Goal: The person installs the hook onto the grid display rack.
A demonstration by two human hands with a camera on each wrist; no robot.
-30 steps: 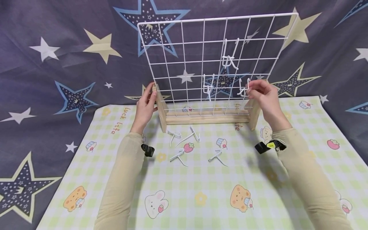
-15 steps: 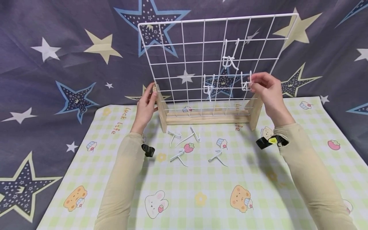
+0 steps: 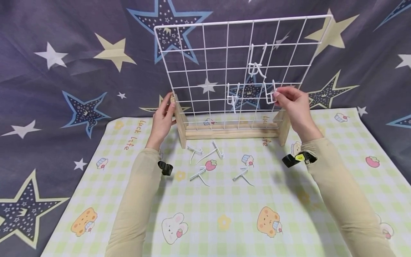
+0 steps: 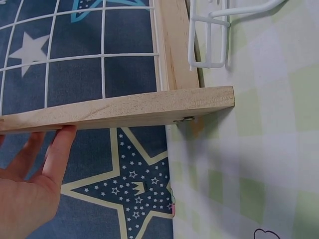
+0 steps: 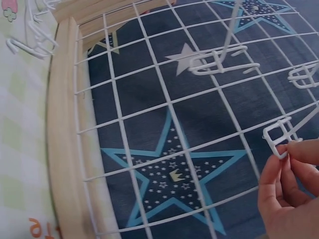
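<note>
Hook [image 5: 284, 133] moved down vs prev., R hand [image 3: 297, 109] pinching it, L hand [image 3: 161, 123] gripping wood post [image 3: 180, 122]

The white wire grid [image 3: 226, 68] is looking like smooth coated metal from where I'm standing, and the hooks [image 4: 215, 21] are showing the same faint gloss. The stand [image 3: 232, 134] is baring matt, grained wood. The backdrop [image 3: 86, 18] is showing creased, matt cloth; the tablecloth [image 3: 224, 196] is looking smooth.

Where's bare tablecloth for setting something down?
Free: tablecloth between the sleeves, nearer the person than four loose hooks; also outside either sleeve. Crowded: before the left half of the wooden stand, where two hooks lie, and the grid by the right hand, which pinches a hook near two hung ones.
</note>
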